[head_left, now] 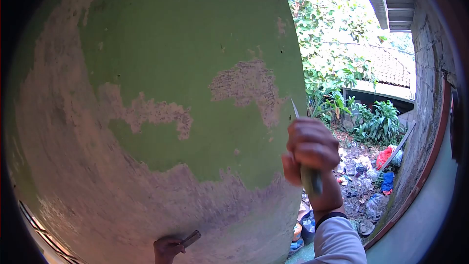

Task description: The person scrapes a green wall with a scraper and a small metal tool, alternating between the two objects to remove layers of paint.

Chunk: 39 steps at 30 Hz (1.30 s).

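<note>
Looks like scraping loose green paint (195, 34) off the wall (97, 190). Keep the scraper (310, 178) blade at a low angle, start from bare-patch edges, go short near the corner to avoid chipping. Gripping the scraper handle in a tight fist with the right hand (310, 149), blade tip up at the wall's right edge. Clamping a small dark tool (191, 238) in the left hand (166, 250), low against the wall.

Leafy bushes (332, 44), a tiled roof (391, 66), scattered litter (361, 178) beside a block wall (430, 68)
</note>
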### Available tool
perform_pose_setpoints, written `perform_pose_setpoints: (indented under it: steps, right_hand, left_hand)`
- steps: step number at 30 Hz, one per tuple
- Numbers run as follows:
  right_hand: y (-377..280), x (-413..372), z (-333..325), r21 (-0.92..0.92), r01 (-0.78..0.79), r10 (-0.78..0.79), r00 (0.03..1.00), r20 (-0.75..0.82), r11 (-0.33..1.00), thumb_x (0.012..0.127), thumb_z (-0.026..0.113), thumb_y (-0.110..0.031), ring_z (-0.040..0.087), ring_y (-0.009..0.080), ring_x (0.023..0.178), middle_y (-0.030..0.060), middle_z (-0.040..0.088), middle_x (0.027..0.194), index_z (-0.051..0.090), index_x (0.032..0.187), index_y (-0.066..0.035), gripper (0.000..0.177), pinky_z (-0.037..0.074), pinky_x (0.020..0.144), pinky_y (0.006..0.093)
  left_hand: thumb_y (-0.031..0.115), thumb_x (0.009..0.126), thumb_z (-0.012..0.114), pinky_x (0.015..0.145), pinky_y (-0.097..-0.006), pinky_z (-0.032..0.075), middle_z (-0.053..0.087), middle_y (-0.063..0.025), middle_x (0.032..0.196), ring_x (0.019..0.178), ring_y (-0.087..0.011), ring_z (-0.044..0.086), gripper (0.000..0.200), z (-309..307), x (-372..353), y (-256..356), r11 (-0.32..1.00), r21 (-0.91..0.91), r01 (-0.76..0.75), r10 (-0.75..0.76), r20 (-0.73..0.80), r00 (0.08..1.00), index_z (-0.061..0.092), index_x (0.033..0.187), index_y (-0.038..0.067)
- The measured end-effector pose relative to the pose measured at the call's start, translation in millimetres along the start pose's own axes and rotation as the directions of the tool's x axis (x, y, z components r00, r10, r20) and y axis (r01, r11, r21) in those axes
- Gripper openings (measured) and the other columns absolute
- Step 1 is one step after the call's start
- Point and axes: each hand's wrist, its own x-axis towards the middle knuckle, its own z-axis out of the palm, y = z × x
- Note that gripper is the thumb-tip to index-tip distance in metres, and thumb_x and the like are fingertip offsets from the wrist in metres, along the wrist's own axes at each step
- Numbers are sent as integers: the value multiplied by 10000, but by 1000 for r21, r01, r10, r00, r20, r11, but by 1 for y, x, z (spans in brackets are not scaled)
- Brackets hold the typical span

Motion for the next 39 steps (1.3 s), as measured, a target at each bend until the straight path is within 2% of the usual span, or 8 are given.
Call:
perform_pose_setpoints:
  steps: [9, 13, 19, 22, 26, 30, 35, 39]
  right_hand:
    - [-2, 2, -4, -4, -16, 16, 992, 122, 1000, 681, 569, 4, 415, 186, 400, 32, 428, 521, 414, 699, -53, 166, 365, 407, 286]
    - [16, -9, -6, -166, -85, 107, 986, 131, 983, 665, 559, 13, 431, 192, 421, 35, 436, 525, 430, 711, -58, 154, 389, 431, 302]
    - [-8, 0, -3, -46, -19, 25, 991, 135, 999, 635, 589, -10, 425, 174, 411, 30, 434, 521, 412, 673, -66, 190, 426, 459, 298]
    - [31, -9, -5, -172, -43, 55, 996, 71, 984, 584, 603, 28, 397, 127, 392, 4, 381, 512, 438, 624, -74, 198, 333, 384, 252]
    - [-13, 8, -10, 27, -22, 19, 996, 87, 999, 673, 592, 15, 395, 162, 381, 29, 395, 497, 434, 671, -54, 172, 348, 382, 277]
    - [30, -10, -9, -138, -27, 41, 994, 102, 990, 691, 577, 8, 402, 156, 386, 24, 398, 491, 420, 659, -47, 169, 361, 389, 272]
    - [6, 0, -8, 14, 1, -2, 998, 66, 1000, 647, 598, 20, 393, 173, 375, 31, 391, 491, 432, 647, -46, 178, 328, 376, 280]
    - [26, -7, -10, -169, -51, 71, 991, 115, 984, 654, 584, 10, 406, 165, 386, 21, 408, 496, 412, 632, -56, 186, 376, 401, 277]
  left_hand:
    - [-105, 596, 584, 493, -313, 504, 594, -161, 611, 493, -220, 587, 156, 0, -1, -3, 1000, -4, 3, -4, -36, 999, 604, 750, -127]
    - [-108, 595, 583, 492, -317, 505, 593, -160, 614, 491, -221, 587, 163, -1, -2, 0, 1000, -8, 2, -2, -10, 1000, 603, 756, -127]
    - [-105, 596, 590, 488, -319, 506, 589, -157, 617, 491, -225, 587, 162, 1, -1, -4, 1000, -23, -19, 18, -37, 999, 604, 756, -121]
    - [-102, 596, 588, 489, -320, 508, 588, -159, 617, 490, -224, 586, 160, 0, -1, -3, 1000, -22, -21, 21, -14, 1000, 606, 754, -121]
    - [-98, 600, 583, 488, -322, 510, 589, -155, 615, 488, -220, 587, 151, 0, 1, -6, 998, -41, -39, 38, -29, 999, 610, 747, -120]
    - [-99, 604, 578, 484, -321, 509, 587, -149, 610, 486, -218, 587, 144, 0, 0, -1, 999, 34, -28, 28, 8, 1000, 609, 743, -117]
    - [-96, 604, 580, 475, -316, 504, 589, -149, 612, 483, -216, 584, 150, 0, 1, -6, 998, -30, -59, 59, -13, 998, 608, 749, -117]
    - [-94, 605, 581, 471, -314, 502, 591, -151, 615, 478, -218, 583, 148, -4, 1, -9, 998, -12, -57, 57, 12, 998, 607, 749, -116]
